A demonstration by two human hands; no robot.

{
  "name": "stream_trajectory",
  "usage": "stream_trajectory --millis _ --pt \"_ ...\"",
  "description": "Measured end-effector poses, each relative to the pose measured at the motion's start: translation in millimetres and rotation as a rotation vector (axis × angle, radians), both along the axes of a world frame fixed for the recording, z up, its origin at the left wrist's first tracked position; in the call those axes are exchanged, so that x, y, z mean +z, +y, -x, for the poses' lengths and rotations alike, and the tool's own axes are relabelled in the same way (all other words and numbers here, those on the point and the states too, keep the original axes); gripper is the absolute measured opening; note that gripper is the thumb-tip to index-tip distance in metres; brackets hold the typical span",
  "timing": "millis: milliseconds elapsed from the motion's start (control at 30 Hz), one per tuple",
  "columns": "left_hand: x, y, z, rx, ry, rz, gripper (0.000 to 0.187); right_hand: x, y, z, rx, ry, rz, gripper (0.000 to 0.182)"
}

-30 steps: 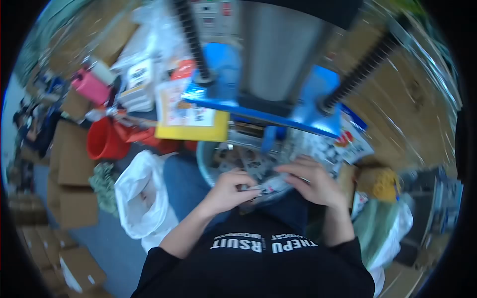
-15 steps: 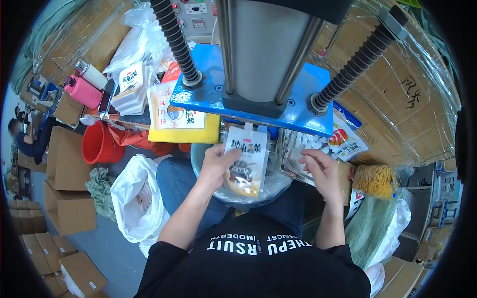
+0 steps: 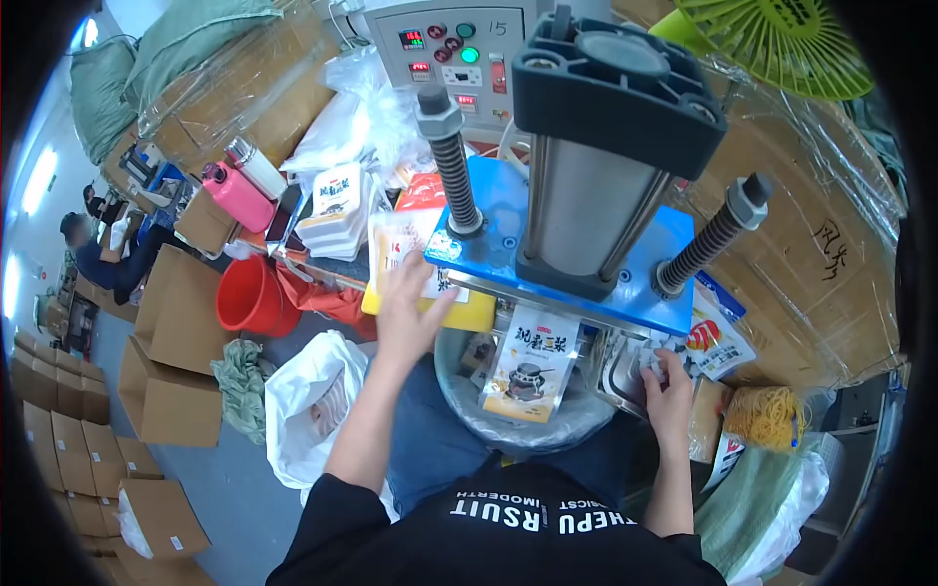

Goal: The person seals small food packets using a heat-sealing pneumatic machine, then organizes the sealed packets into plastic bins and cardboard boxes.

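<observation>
My left hand [image 3: 405,311] is over a printed pouch [image 3: 392,237] on a yellow block [image 3: 474,311]. Its thumb is spread away from the fingers, which are slightly blurred. Another printed pouch [image 3: 528,376] hangs at the front edge of the blue press plate [image 3: 493,210], above a lined bin [image 3: 459,400], with neither hand on it. On the right, my right hand [image 3: 669,398] has its fingertips curled together at a clear tray [image 3: 616,376] of small white pieces. Anything between those fingertips is too small to make out.
The press cylinder [image 3: 591,210] and two spring posts rise ahead, with a control box [image 3: 445,59] behind. A stack of pouches [image 3: 337,210], a pink bottle [image 3: 237,198] and a red bucket [image 3: 256,298] stand left. Yellow rubber bands [image 3: 764,415] lie right. A person [image 3: 122,259] sits far left.
My left hand has let go of the pouch, now hanging at the press, and moved up-left to the pouch on the yellow block. My right hand has lowered to the tray. The view has shifted.
</observation>
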State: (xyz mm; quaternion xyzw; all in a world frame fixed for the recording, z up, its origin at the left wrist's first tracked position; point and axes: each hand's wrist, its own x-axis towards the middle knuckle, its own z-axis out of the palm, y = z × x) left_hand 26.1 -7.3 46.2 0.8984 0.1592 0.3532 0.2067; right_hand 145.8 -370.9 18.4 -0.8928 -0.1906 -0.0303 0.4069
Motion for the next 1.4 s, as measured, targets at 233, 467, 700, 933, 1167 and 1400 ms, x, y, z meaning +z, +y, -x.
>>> stream_trajectory --millis 233,467,700,933,1167,1400 --pt "-37.1 4.8 39.3 -0.096 0.152 -0.142 0.034 -7.1 -3.7 -2.2 0.024 0.251 -0.309 0.025" --pt "-16.4 -59.3 35.1 -0.157 0.115 0.136 0.022 21.0 24.8 24.9 0.364 0.652 -0.509 0.023" --pt "8.8 -111.6 34.4 -0.487 0.351 0.532 0.014 75.2 62.9 21.4 0.691 0.159 -0.154 0.025" --pt "-18.6 -122.7 33.3 -0.513 0.411 1.534 0.017 33.9 59.7 41.2 0.457 0.524 -0.401 0.035" --pt "-40.8 -92.6 -27.9 -0.305 0.164 1.787 0.017 34.2 23.9 -1.0 0.184 0.111 -0.036 0.030" --pt "-42.4 -77.0 -25.5 -0.356 0.309 1.518 0.026 -8.4 23.9 -4.1 0.108 -0.142 0.037 0.026"
